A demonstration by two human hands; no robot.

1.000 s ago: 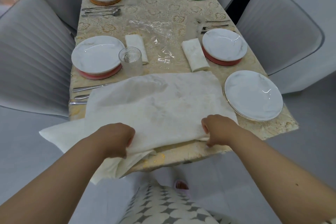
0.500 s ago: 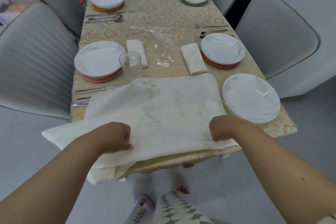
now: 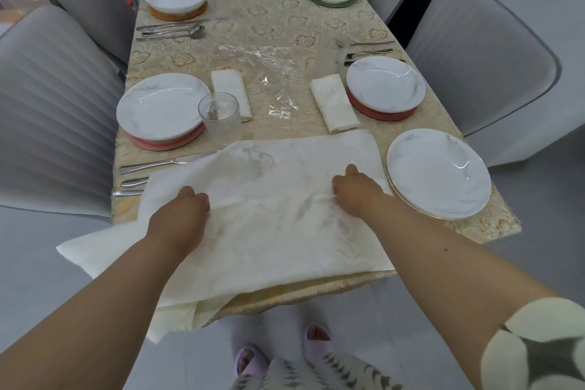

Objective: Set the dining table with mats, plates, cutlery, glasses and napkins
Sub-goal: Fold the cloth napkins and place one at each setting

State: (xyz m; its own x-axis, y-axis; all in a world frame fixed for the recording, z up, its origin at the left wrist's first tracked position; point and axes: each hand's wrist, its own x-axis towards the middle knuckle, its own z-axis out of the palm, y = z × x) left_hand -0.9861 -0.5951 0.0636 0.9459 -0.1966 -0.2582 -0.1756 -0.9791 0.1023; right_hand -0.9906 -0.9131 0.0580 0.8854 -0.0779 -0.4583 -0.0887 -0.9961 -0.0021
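Floral-cloth dining surface (image 3: 269,16) with plates, cutlery, glass (image 3: 218,114), large cream napkin (image 3: 269,218) draped over near edge, left hand (image 3: 182,215) and right hand (image 3: 356,191) both curled, gripping it

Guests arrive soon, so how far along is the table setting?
Four places have plates on mats, such as the near-left plate; three show cutlery, two have folded napkins, and only one glass is plainly out. In hand: left hand and right hand grip a large napkin, folding it. Left: the near-right plate shows no mat, cutlery, glass or napkin.
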